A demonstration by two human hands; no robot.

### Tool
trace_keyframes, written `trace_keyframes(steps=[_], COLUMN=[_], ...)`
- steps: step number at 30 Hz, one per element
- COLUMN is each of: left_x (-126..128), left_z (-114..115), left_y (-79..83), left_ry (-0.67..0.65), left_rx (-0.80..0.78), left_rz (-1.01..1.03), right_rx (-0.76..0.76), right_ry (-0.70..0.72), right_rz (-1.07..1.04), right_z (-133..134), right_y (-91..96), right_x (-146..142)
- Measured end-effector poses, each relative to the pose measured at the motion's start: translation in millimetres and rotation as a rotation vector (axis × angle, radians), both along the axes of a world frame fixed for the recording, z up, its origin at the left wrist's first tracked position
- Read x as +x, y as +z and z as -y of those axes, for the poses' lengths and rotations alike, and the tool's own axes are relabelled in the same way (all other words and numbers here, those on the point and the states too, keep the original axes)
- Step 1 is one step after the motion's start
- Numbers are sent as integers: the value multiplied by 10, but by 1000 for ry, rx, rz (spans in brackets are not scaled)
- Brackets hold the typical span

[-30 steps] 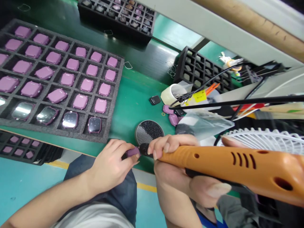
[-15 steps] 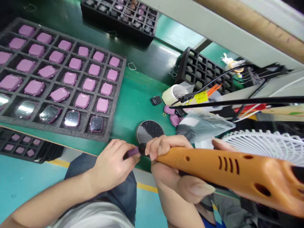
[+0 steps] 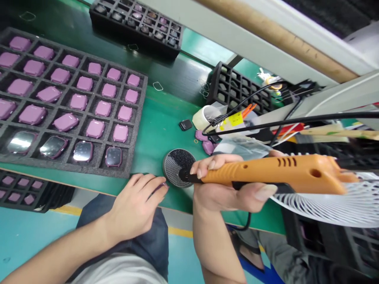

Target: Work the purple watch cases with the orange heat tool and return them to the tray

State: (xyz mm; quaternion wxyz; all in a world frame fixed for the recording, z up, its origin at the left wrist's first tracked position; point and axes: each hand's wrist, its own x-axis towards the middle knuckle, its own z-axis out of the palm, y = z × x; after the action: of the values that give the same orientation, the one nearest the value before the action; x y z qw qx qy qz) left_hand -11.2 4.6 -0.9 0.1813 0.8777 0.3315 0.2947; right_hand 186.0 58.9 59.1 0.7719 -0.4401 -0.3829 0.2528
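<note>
A worker looks down at a green desk [image 3: 154,130], both hands near its front edge. The left hand [image 3: 133,207] is palm down, fingers curled nearly closed around a purple watch case [image 3: 158,189]; only a thin, dark sliver shows between fingers, so its angle and the firmness of the hold cannot be told. The right hand [image 3: 217,195] wraps an orange power tool [image 3: 266,173], thumb along its side. The tool's black nose [image 3: 188,176] reaches over a round dish [image 3: 170,169], part bare perforated surface, part covered in small black grains or screws; whether they touch is unclear.

The dish looks the likeliest thing to upset: a downward push of the nose or a sideways knock from the knuckles could tip it and scatter those tiny pieces. The case sits close to the desk's front edge — should the curled fingers loosen, it could drop to the floor [image 3: 32,236]. If the tool were brought to the case at a slant, its tip could skid and scratch the purple surface, or catch a finger.

On the right, a black cable [image 3: 284,119] loops above loose purple cases [image 3: 208,147] and a black one [image 3: 185,125]; a wide swing of the tool might snag it and drag them. On the left, a foam tray [image 3: 97,170] holds rows of purple cases, its near corner just beside the left hand — a careless elbow could jolt it.
</note>
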Motion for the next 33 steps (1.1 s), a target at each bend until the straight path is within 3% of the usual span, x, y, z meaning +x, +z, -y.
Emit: trace_keyframes(steps=[3,13,25,33], left_x=[26,-13,8,29], left_z=[6,-7,-13,-22], left_y=[6,47,17,16], left_ry=[48,-16,7,23], left_rx=[5,-25,37,40], left_rz=[12,-11,17,11], right_rx=[111,78,105,77], right_ry=[-38,26,35,132], right_rz=[23,19,39,168], right_z=[-14,24,30,255], right_y=[-16,-25,-37,221], right_x=[-74,-99,-133,-44])
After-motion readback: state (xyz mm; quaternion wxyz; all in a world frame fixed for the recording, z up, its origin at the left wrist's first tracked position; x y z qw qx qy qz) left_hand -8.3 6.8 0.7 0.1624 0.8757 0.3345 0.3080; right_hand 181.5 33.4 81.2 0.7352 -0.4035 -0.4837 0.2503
